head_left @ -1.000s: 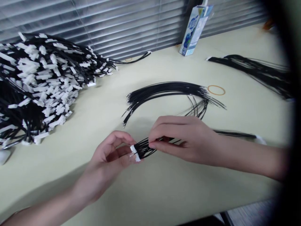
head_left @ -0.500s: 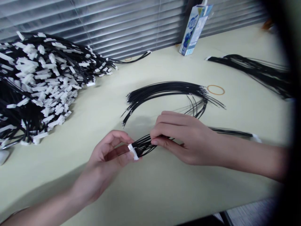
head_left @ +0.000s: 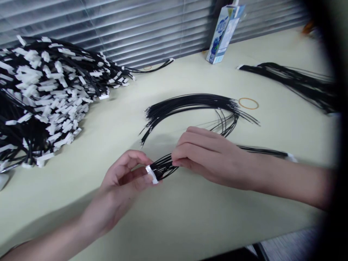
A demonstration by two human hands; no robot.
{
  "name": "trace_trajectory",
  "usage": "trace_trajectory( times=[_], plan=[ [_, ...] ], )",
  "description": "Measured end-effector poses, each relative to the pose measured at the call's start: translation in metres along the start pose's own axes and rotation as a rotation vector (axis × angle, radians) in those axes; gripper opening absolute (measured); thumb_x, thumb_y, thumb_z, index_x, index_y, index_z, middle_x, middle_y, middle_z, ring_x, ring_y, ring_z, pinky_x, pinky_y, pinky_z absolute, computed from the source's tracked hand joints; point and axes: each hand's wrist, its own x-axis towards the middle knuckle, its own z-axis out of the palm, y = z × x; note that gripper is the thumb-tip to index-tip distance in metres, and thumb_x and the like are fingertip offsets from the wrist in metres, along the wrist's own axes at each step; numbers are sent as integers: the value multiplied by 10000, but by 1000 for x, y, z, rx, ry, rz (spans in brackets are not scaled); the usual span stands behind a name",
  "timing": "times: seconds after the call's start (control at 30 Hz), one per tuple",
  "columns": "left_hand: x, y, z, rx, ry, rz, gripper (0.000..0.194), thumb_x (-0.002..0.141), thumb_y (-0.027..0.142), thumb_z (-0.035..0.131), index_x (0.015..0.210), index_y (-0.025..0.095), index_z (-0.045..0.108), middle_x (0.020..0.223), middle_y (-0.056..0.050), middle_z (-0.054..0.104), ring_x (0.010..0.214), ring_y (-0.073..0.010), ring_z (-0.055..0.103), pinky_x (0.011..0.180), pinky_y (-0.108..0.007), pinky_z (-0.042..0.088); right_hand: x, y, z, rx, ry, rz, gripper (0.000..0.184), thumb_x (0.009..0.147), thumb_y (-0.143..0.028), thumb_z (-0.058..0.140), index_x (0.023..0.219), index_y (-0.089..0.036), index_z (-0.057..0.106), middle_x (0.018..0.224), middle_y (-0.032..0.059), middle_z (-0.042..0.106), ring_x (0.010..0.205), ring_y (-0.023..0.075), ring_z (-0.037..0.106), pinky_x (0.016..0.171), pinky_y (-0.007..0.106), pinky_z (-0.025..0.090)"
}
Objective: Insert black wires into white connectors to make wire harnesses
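Between the thumb and fingers of my left hand (head_left: 126, 185) is a white connector (head_left: 152, 174) with many black wires (head_left: 163, 166) coming out of its right side. My right hand (head_left: 206, 156) pinches these wires a short way from the connector; its fingertips are partly hidden. Past my right wrist the wires run on to a second white connector (head_left: 292, 157) near the table's right side. Behind my hands lies a curved bundle of loose black wires (head_left: 190, 100) with bare metal terminals at the ends.
A large heap of black cables with white connectors (head_left: 62, 98) covers the left of the table (head_left: 168, 224). A yellow rubber band (head_left: 248, 103) lies by the loose wires. A blue drink carton (head_left: 224, 34) stands near the blinds (head_left: 146, 29). More black cables (head_left: 293, 79) lie at right.
My right hand has shifted slightly left along the wires, closer to the connector. My left hand keeps its grip on the connector. The view has moved a little.
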Motion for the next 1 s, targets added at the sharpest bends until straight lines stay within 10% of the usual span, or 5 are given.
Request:
trace_trajectory(
  times=[1.0],
  plan=[
    [-1, 1, 0, -17, -15, -4, 179, 820, 148, 607, 953, 239, 530, 938, 4, 538, 845, -120, 563, 745, -190, 444, -1, 2, -1, -130, 30, -127, 135, 880, -84, 458, 816, -98, 576, 773, 56, 580, 709, 136, 444, 617, 273, 403]
  ],
)
